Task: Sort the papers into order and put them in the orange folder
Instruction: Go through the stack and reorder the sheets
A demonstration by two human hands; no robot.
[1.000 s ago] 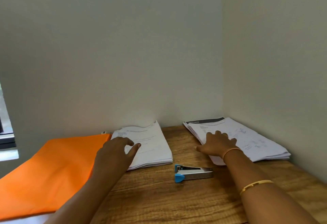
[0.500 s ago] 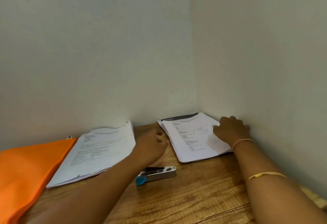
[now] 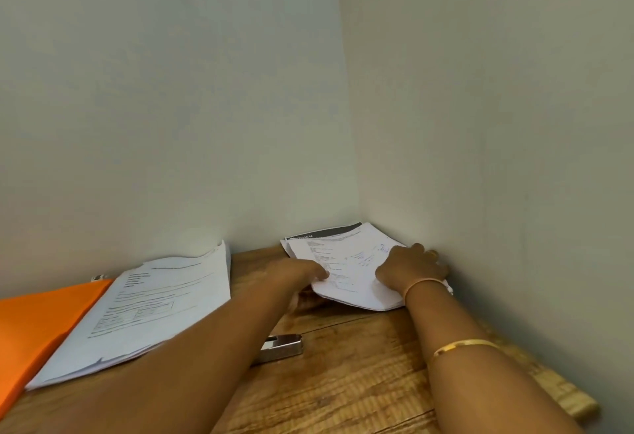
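Observation:
Two stacks of printed papers lie on the wooden table [image 3: 346, 385]. The right stack [image 3: 346, 263] sits in the corner where the walls meet. My left hand [image 3: 296, 274] grips its left edge, and my right hand [image 3: 413, 267] holds its right side with fingers curled over the far edge. The stack's near edge is raised a little off the table. The left stack [image 3: 154, 306] lies flat, and its left edge overlaps the orange folder [image 3: 37, 323], which lies closed at the far left.
A metal stapler [image 3: 283, 348] lies between the stacks, partly hidden by my left forearm. Walls close in the table at the back and the right. The table's front right corner [image 3: 583, 409] is in view.
My left hand left the left stack, crossed over the stapler and took hold of the right stack's left edge. My right hand slid to that stack's right edge. The stack's near edge has lifted.

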